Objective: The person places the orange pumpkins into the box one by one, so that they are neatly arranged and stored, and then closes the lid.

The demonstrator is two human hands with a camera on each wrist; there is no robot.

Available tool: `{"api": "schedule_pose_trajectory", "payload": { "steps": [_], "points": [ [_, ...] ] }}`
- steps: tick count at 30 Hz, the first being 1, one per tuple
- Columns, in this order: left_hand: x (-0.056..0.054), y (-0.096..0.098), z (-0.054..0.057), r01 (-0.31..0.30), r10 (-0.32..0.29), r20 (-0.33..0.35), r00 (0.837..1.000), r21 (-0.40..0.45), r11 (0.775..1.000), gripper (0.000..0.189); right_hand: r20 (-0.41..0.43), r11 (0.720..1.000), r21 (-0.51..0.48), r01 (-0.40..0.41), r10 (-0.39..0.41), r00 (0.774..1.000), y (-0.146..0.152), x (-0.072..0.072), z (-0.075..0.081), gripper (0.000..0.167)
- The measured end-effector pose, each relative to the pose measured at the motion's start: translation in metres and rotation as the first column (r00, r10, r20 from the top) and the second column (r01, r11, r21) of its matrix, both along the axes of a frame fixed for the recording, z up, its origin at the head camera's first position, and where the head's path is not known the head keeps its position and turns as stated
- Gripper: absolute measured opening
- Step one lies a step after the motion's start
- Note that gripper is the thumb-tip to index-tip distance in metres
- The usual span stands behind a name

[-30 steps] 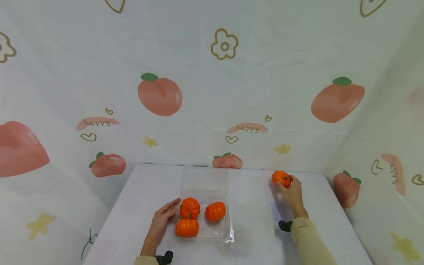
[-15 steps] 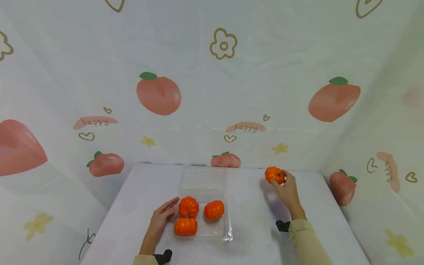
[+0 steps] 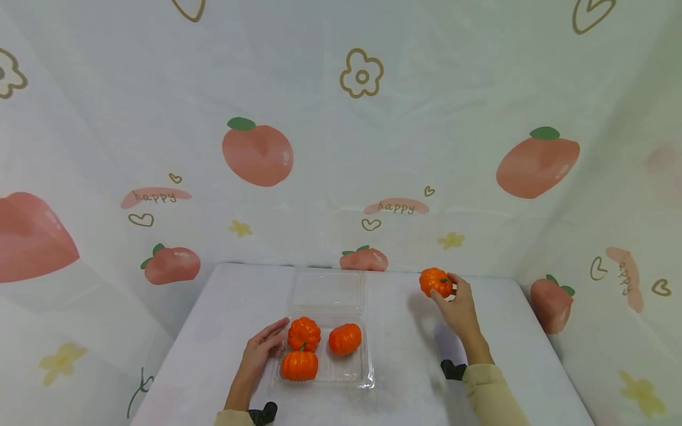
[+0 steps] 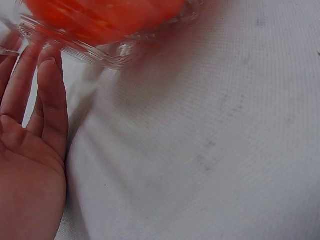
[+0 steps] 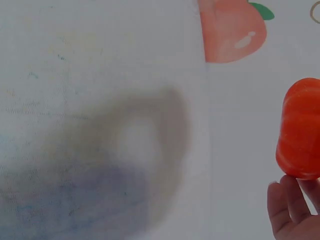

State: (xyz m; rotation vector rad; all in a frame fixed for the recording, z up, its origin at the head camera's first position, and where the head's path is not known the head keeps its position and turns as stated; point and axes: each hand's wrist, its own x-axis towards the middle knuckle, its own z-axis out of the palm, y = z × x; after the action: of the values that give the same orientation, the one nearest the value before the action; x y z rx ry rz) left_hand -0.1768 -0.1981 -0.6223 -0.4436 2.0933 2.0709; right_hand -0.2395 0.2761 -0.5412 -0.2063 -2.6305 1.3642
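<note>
Right-hand grip (image 3: 462, 313), right of centre and below the middle of the head view: curled round the held pumpkin (image 3: 435, 281), thumb on its near side. Pumpkin sits at the fingertips, upper left of the palm, raised off the bench (image 3: 405, 367), its shadow (image 3: 419, 310) lying separate below. In the right wrist view it is cut by the right edge of the frame, fingers just beneath. Left-hand grip (image 3: 258, 355), left of centre, low in the head view: fingers extended, tips touching the left side of the clear plastic box (image 3: 368, 378). Box lies lower centre, its lid (image 3: 327, 290) laid back toward the top of the frame. Inside, three orange pumpkins: upper-left pumpkin (image 3: 304, 334); lower-left pumpkin (image 3: 299, 365), its stem overlapping the first in view, contact unclear; right-side pumpkin (image 3: 345, 339), apart from both. Behind the bench, printed cloth (image 3: 319, 225) fills the upper frame.
</note>
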Motion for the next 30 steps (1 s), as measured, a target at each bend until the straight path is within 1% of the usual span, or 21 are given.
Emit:
{"api": "schedule_pose_trajectory", "payload": {
  "steps": [5, 8, 14, 21, 27, 30],
  "points": [
    [0.000, 0.000, -0.001, -0.005, 0.005, 0.002, 1.000, 0.003, 1.000, 0.047, -0.013, 0.999, 0.012, -0.030, 0.030, 0.999, -0.007, 0.006, 0.005, 0.072],
    [0.000, 0.001, 0.000, 0.002, -0.002, -0.006, 1.000, 0.002, 1.000, 0.049, -0.014, 0.999, 0.013, -0.045, 0.045, 0.999, -0.010, 0.007, 0.006, 0.070],
    [0.001, 0.002, 0.004, 0.003, -0.002, -0.001, 1.000, 0.005, 1.000, 0.050, 0.009, 0.997, 0.000, -0.077, 0.077, 0.997, -0.019, 0.011, 0.004, 0.068],
    [0.001, 0.003, 0.004, 0.005, -0.005, 0.001, 1.000, 0.011, 1.000, 0.048, 0.047, 0.993, -0.002, -0.120, 0.120, 0.992, -0.030, 0.016, 0.002, 0.069],
    [0.001, 0.002, 0.003, 0.005, -0.005, 0.002, 1.000, 0.010, 1.000, 0.051, 0.013, 0.988, 0.020, -0.156, 0.156, 0.988, -0.040, 0.021, 0.002, 0.067],
    [0.001, 0.002, 0.003, 0.005, -0.005, 0.001, 1.000, 0.010, 1.000, 0.052, 0.015, 0.984, 0.030, -0.174, 0.174, 0.985, -0.045, 0.023, 0.001, 0.067]
  ]
}}
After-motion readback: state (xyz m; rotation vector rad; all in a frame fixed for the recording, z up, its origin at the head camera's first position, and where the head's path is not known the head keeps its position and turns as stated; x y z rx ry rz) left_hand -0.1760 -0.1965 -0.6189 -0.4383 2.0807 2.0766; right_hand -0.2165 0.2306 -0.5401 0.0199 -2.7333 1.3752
